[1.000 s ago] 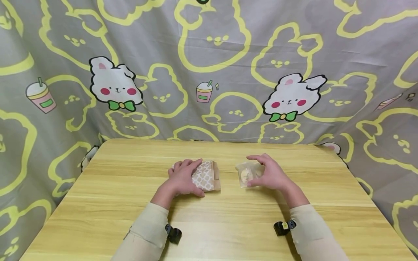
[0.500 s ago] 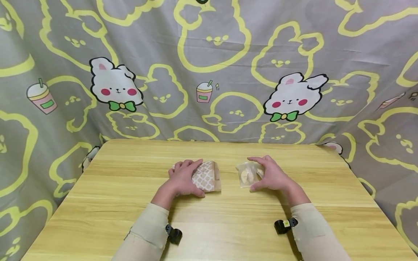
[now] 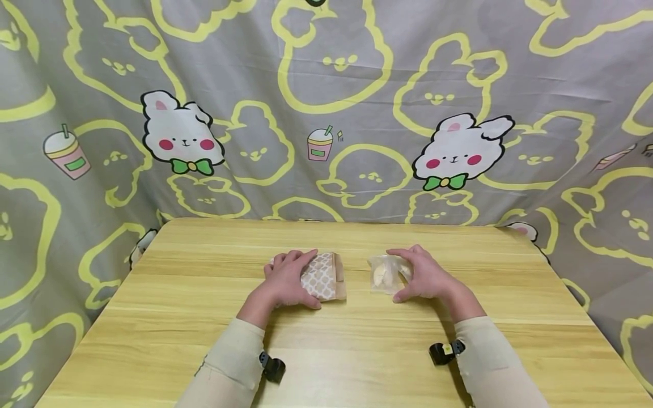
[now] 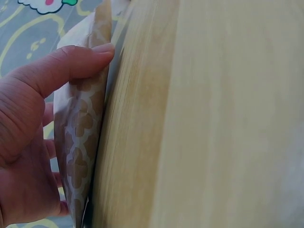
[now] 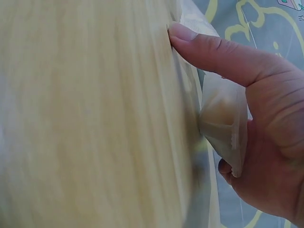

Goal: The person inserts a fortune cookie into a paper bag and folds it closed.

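A brown paper bag [image 3: 322, 277] with a white lattice print lies flat on the table. My left hand [image 3: 285, 280] grips it from the left, thumb at its near edge and fingers toward its far edge. To the right lies a translucent packet [image 3: 384, 276] with pale, roundish contents, whose kind I cannot tell. Around its right part curls my right hand [image 3: 427, 276], thumb low at the near edge. In the right wrist view the packet [image 5: 222, 111] stands between the thumb and the curled fingers. The left wrist view shows the paper bag [image 4: 83, 137] beside the thumb.
Both things lie on a light wooden table [image 3: 347, 351], a short gap apart. A grey curtain [image 3: 255, 68] with yellow outlines and rabbit prints surrounds the back and sides. Small black cameras hang at each wrist, including the left camera [image 3: 274, 369].
The right thumb has slid slightly right and nearer, from over the packet to its near edge. My left hand and the paper bag have hardly moved.
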Action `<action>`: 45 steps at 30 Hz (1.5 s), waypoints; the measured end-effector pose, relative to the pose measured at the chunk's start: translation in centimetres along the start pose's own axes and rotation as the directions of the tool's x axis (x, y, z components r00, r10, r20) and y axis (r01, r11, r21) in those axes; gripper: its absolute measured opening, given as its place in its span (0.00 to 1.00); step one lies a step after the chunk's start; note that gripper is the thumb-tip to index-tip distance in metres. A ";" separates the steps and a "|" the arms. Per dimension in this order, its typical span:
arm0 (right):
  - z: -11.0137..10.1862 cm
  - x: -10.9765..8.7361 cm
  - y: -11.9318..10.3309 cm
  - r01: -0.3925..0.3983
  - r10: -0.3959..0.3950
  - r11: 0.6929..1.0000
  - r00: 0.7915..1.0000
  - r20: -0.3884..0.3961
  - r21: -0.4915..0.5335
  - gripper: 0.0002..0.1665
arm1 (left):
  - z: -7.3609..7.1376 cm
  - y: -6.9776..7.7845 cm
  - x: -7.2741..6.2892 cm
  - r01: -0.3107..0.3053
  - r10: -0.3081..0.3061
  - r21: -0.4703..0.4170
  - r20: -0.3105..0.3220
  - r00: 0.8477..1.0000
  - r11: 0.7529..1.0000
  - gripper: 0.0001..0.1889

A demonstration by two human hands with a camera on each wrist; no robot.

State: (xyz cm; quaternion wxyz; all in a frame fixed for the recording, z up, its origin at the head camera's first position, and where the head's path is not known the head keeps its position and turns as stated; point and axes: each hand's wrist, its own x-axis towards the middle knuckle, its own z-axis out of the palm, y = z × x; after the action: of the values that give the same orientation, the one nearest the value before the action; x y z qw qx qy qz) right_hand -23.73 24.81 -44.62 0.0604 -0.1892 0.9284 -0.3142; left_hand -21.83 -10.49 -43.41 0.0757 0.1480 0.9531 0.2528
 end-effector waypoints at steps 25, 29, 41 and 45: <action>0.3 0.2 -1.1 0.054 -0.063 0.989 0.996 -0.065 -0.139 0.51 | 0.2 -0.2 0.1 -0.006 0.006 -0.002 -0.003 1.000 1.000 0.62; 0.4 0.2 -1.7 0.080 -0.087 0.992 0.994 -0.063 -0.102 0.50 | 0.2 -0.3 0.1 -0.006 0.006 0.001 0.000 1.000 1.000 0.62; 0.9 0.5 -3.7 0.151 -0.151 0.988 0.987 -0.052 -0.014 0.49 | 0.2 -0.2 0.1 -0.007 0.007 0.006 0.000 1.000 1.000 0.60; 1.2 0.7 -4.4 0.166 -0.167 0.986 0.986 -0.032 -0.008 0.49 | 0.1 -0.2 0.1 -0.007 0.007 0.002 -0.001 1.000 1.000 0.60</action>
State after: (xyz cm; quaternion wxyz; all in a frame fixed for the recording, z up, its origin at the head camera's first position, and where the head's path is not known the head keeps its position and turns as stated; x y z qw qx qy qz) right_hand -22.69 20.61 -42.92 0.0185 -0.2612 0.9110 -0.3185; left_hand -21.90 -10.55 -43.60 0.0744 0.1513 0.9530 0.2519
